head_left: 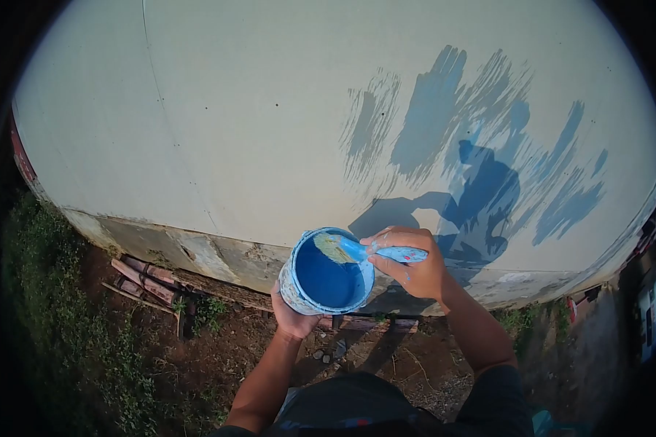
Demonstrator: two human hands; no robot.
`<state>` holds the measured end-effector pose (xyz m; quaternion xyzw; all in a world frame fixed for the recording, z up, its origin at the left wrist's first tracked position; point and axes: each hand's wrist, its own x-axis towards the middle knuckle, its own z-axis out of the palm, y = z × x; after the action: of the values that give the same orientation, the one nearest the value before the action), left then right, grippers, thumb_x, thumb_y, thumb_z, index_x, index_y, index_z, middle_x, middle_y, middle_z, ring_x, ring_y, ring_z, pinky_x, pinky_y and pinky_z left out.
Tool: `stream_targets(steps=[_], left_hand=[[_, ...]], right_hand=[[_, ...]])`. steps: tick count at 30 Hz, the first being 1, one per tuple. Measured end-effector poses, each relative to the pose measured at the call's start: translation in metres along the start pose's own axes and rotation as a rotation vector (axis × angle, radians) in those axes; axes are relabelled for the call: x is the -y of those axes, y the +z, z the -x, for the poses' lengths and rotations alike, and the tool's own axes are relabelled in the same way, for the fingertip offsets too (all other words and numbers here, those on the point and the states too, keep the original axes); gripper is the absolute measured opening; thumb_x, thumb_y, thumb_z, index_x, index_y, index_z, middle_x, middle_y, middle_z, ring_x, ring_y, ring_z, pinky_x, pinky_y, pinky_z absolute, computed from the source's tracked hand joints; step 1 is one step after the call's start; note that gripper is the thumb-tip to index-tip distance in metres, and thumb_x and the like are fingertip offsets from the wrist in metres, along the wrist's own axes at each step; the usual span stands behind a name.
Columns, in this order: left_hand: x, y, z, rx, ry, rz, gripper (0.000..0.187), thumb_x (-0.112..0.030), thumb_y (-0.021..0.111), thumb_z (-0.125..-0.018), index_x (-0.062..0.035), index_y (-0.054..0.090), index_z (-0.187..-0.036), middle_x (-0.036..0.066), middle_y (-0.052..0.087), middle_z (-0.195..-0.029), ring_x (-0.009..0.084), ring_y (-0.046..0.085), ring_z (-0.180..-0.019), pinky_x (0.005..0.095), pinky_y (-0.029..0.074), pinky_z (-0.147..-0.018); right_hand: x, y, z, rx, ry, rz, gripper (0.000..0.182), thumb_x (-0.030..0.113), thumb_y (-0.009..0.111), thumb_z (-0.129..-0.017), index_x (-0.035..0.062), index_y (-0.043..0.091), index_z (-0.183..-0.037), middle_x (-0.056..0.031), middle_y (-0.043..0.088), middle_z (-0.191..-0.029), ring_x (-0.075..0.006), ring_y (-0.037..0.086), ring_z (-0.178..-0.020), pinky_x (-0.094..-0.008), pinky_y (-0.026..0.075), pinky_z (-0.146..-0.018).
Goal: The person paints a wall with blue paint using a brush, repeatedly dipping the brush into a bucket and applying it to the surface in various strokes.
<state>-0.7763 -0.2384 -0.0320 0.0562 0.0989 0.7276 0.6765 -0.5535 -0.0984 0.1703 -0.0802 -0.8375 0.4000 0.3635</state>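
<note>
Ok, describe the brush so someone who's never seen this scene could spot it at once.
Start at the pale wall with blue streaks, then drop to the round bucket in the left hand. At its opening is the brush, held in the right hand. Unlike the bucket, it is long and narrow, with yellowish bristles.

From where I stand, a small bucket [291,290], pale outside and smeared with blue, sits cupped by the fingers of the left hand [293,318] at its lower side. Its mouth faces up, and blue paint [328,282] shows inside, just left of the right hand's [426,271] fingertips. Those fingers pinch the brush [354,250] by its paint-daubed blue handle, which carries a red mark. The brush lies sideways, yellowish bristles reaching left from the fingertips over the bucket's mouth; I can't tell whether it touches the rim.
</note>
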Motion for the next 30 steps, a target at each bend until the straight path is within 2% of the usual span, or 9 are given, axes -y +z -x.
stream_targets(steps=[4,7,9,11,14,17,19,22,30], left_hand=[[-0.002,-0.001,-0.004,0.164,-0.061,0.033,0.09,-0.075,0.04,-0.103,-0.0121,0.046,-0.167,0.018,0.054,-0.165,0.0453,0.056,-0.147,0.0711,0.06,-0.1],[0.002,0.015,-0.007,-0.009,-0.025,-0.025,0.088,-0.075,0.039,-0.103,-0.013,0.047,-0.165,0.019,0.054,-0.163,0.0464,0.06,-0.142,0.0717,0.062,-0.093],[0.001,0.016,-0.012,-0.039,-0.043,0.001,0.086,-0.075,0.039,-0.103,-0.0145,0.048,-0.164,0.019,0.054,-0.163,0.0473,0.062,-0.139,0.0708,0.063,-0.091],[0.0,0.016,-0.014,-0.009,-0.043,0.02,0.086,-0.075,0.038,-0.103,-0.0155,0.048,-0.164,0.019,0.053,-0.163,0.0469,0.061,-0.139,0.0703,0.062,-0.091],[-0.005,0.014,-0.017,0.031,-0.047,0.04,0.086,-0.077,0.039,-0.103,-0.0168,0.047,-0.164,0.018,0.052,-0.164,0.0453,0.059,-0.14,0.0692,0.059,-0.097],[-0.017,0.023,-0.014,0.03,-0.057,0.04,0.087,-0.078,0.041,-0.102,-0.0174,0.046,-0.165,0.018,0.05,-0.165,0.0436,0.057,-0.143,0.0688,0.055,-0.105],[-0.03,0.026,-0.015,0.036,-0.058,0.046,0.086,-0.077,0.042,-0.102,-0.0175,0.046,-0.165,0.017,0.049,-0.166,0.0431,0.056,-0.144,0.0689,0.054,-0.106],[-0.049,0.023,-0.015,0.017,-0.07,0.045,0.085,-0.075,0.043,-0.102,-0.0181,0.046,-0.165,0.016,0.049,-0.166,0.0419,0.055,-0.144,0.0692,0.053,-0.107],[-0.105,0.032,-0.017,0.022,-0.091,0.016,0.086,-0.075,0.04,-0.101,-0.0182,0.047,-0.165,0.016,0.049,-0.166,0.0417,0.055,-0.144,0.0704,0.051,-0.109]], right_hand=[[0.001,-0.004,-0.003,0.123,0.04,0.05,0.017,-0.001,0.084,-0.094,-0.0017,0.078,-0.11,-0.0183,0.081,-0.108,-0.0262,0.08,-0.099,-0.0384,0.063,-0.085],[0.007,-0.007,-0.014,0.005,-0.013,0.015,0.018,0.002,0.084,-0.094,-0.0011,0.079,-0.111,-0.0174,0.081,-0.107,-0.0251,0.08,-0.097,-0.0385,0.063,-0.084],[0.018,-0.011,-0.022,0.113,0.086,0.089,0.018,0.003,0.084,-0.095,-0.0012,0.079,-0.111,-0.0172,0.081,-0.107,-0.0252,0.08,-0.097,-0.0383,0.063,-0.084],[0.019,-0.01,-0.028,0.209,0.182,0.169,0.017,0.003,0.084,-0.095,-0.0012,0.079,-0.111,-0.017,0.081,-0.107,-0.0252,0.08,-0.096,-0.0382,0.063,-0.084],[0.017,-0.007,-0.043,0.051,0.012,0.054,0.018,0.005,0.085,-0.095,-0.0001,0.08,-0.112,-0.0164,0.081,-0.109,-0.025,0.08,-0.097,-0.0375,0.064,-0.08],[0.027,0.0,-0.06,0.257,0.128,0.194,0.017,0.005,0.085,-0.096,-0.001,0.08,-0.111,-0.0171,0.081,-0.11,-0.0257,0.08,-0.099,-0.0375,0.065,-0.08],[0.021,0.013,-0.072,0.069,-0.145,0.085,0.017,0.004,0.084,-0.096,-0.0011,0.08,-0.111,-0.0182,0.081,-0.111,-0.0266,0.08,-0.1,-0.0381,0.065,-0.078],[0.036,0.021,-0.082,0.23,0.04,0.139,0.016,0.002,0.084,-0.095,-0.0019,0.08,-0.111,-0.0197,0.081,-0.11,-0.028,0.081,-0.101,-0.0396,0.065,-0.083],[0.05,0.054,-0.12,0.162,-0.019,0.159,0.019,-0.001,0.083,-0.094,-0.0003,0.079,-0.112,-0.0206,0.081,-0.113,-0.03,0.081,-0.1,-0.0402,0.064,-0.083]])
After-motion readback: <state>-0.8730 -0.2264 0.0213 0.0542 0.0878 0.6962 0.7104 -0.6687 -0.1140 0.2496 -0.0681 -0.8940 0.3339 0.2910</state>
